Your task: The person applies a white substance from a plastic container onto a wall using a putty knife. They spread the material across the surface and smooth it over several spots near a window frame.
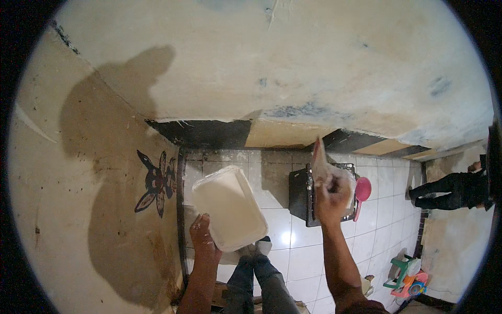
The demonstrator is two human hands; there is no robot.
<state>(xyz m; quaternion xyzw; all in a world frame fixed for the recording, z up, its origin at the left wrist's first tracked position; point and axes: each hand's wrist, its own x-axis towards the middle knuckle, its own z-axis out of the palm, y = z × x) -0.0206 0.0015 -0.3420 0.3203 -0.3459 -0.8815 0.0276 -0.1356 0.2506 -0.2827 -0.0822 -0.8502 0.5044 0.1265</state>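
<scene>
My left hand (205,235) grips a white rectangular tray (230,209) of pale, smooth paste by its lower-left edge. To the right, my right hand (333,191) is closed around a flat, paste-smeared scraper (319,149), its edge pointing up toward the patchy beige wall (293,68). Beneath that hand, a dark box (300,199) stands on the tiled floor (306,251), its top partly hidden. A pink dipper (363,189) lies at its right side. Dark and tan bands run along the wall’s lower part, with rough, flaking edges.
A left wall (78,209) bears a flower decal (157,183) and my shadow. A person in dark clothes (455,191) stands at far right beside another wall. Colourful plastic items (405,277), one like a small stool, sit at lower right. My legs show below the tray.
</scene>
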